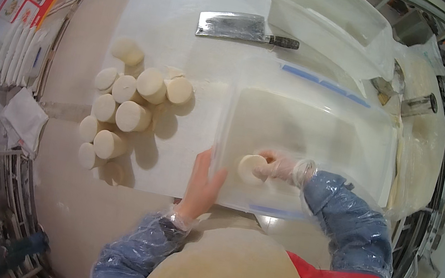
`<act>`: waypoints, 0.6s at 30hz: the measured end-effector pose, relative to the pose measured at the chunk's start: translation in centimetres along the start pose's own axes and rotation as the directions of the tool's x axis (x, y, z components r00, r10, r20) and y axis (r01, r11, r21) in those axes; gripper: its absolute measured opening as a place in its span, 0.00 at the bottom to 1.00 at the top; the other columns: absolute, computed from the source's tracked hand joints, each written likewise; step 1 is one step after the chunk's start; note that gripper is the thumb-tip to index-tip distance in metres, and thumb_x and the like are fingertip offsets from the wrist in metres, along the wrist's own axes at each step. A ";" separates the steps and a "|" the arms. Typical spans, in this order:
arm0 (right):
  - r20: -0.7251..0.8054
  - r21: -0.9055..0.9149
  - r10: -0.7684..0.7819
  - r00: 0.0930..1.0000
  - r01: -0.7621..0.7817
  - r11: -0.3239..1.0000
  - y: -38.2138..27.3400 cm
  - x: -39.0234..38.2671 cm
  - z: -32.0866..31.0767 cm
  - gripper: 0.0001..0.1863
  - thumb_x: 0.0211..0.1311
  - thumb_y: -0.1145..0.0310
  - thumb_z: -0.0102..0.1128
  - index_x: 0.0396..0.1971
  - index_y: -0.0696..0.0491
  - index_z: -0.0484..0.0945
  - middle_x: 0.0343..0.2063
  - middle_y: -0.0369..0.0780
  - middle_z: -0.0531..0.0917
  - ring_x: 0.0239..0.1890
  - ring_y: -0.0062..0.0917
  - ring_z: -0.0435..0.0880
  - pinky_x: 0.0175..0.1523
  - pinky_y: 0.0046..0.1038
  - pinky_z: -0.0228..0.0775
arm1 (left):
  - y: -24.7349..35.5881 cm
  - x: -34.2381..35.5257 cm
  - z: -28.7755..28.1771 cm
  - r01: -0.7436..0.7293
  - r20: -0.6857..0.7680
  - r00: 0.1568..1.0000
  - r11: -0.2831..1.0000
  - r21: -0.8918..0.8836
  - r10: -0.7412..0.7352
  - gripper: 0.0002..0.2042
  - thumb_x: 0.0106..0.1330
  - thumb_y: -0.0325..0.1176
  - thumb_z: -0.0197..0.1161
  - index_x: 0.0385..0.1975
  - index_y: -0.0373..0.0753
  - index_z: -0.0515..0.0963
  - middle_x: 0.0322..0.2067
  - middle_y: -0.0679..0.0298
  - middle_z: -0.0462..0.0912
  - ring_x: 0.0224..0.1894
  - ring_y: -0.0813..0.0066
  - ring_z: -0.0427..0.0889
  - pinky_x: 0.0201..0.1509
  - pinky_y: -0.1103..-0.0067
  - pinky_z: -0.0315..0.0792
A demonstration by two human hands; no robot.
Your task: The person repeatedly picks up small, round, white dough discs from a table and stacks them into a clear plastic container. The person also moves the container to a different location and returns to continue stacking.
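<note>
A clear plastic bin with blue clips stands at the right of the white board, its inside dusted pale. Low inside it, my right hand is closed on a pale dough round, its flat face turned up. My left hand is at the bin's near left wall, fingers stretched and thumb apart, with nothing held. Clear plastic sleeves cover both forearms. Left of the bin, several similar pale cylinders stand close together on the board; whether each is solid or a stack of thin rounds I cannot tell.
A cleaver with a dark handle lies at the back of the white board. Behind the bin stands another translucent tub. At the right are a clear bag and a glass cylinder. Stacked white packs line the left.
</note>
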State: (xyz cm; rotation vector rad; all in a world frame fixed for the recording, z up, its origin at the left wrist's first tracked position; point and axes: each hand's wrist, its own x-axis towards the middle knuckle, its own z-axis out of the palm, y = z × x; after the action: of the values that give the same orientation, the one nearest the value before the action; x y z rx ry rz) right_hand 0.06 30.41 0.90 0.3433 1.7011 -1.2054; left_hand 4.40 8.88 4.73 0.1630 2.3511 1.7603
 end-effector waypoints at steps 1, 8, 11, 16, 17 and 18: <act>0.110 0.009 -0.134 0.985 0.134 0.991 -0.2 0.1 0.6 0.33 0.45 0.59 0.68 0.51 0.55 0.68 0.42 0.40 0.76 0.45 0.26 0.74 0.49 0.28 0.66 | 0.0 0.0 -0.1 -0.016 -0.005 1.000 1.000 0.003 0.016 0.23 0.61 0.31 0.49 0.56 0.32 0.60 0.51 0.54 0.63 0.55 0.60 0.62 0.61 0.73 0.54; -0.150 -0.338 -0.379 0.913 0.313 0.888 -2.4 -1.1 2.4 0.23 0.47 0.55 0.63 0.41 0.54 0.75 0.34 0.44 0.79 0.35 0.30 0.78 0.40 0.29 0.69 | -0.4 -0.8 -1.4 0.032 -0.050 0.998 0.988 -0.153 -0.040 0.21 0.62 0.30 0.50 0.55 0.32 0.61 0.50 0.53 0.66 0.53 0.62 0.65 0.58 0.71 0.59; -0.228 -0.435 -0.379 0.897 0.254 0.864 -2.8 -1.8 3.0 0.20 0.48 0.56 0.61 0.39 0.53 0.75 0.30 0.45 0.79 0.32 0.31 0.79 0.38 0.29 0.69 | -1.8 -2.8 -4.5 0.047 -0.129 0.988 0.953 -0.300 -0.089 0.19 0.63 0.29 0.50 0.54 0.33 0.62 0.49 0.55 0.69 0.52 0.66 0.68 0.57 0.73 0.61; -0.372 -0.751 -0.480 0.794 0.046 0.658 -4.6 -3.3 5.1 0.12 0.50 0.64 0.59 0.33 0.53 0.76 0.25 0.42 0.79 0.29 0.30 0.78 0.36 0.28 0.69 | -5.6 -6.4 -12.0 0.038 -0.213 0.970 0.937 -0.346 -0.117 0.16 0.63 0.29 0.50 0.51 0.34 0.66 0.44 0.60 0.72 0.48 0.71 0.70 0.55 0.76 0.63; -0.431 -0.686 -0.458 0.777 0.047 0.726 -5.0 -3.5 5.7 0.10 0.50 0.65 0.58 0.32 0.53 0.76 0.25 0.42 0.79 0.29 0.29 0.78 0.36 0.27 0.69 | -6.4 -7.4 -13.4 0.030 -0.238 0.964 0.940 -0.340 -0.117 0.16 0.63 0.30 0.50 0.50 0.34 0.67 0.44 0.60 0.72 0.48 0.71 0.70 0.54 0.77 0.63; -0.483 -0.617 -0.432 0.761 0.054 0.785 -5.6 -3.5 6.2 0.09 0.50 0.67 0.58 0.31 0.53 0.76 0.25 0.42 0.78 0.28 0.29 0.77 0.36 0.27 0.68 | -7.1 -8.3 -14.8 0.053 -0.252 0.957 0.939 -0.339 -0.145 0.14 0.64 0.31 0.50 0.48 0.34 0.68 0.43 0.61 0.72 0.46 0.73 0.70 0.53 0.78 0.63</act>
State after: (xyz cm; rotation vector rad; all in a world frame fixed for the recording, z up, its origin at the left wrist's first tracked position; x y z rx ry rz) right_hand 1.31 23.69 6.77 0.1153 2.6624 -0.7181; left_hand 9.38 -8.73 2.71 -0.2644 2.1389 2.2104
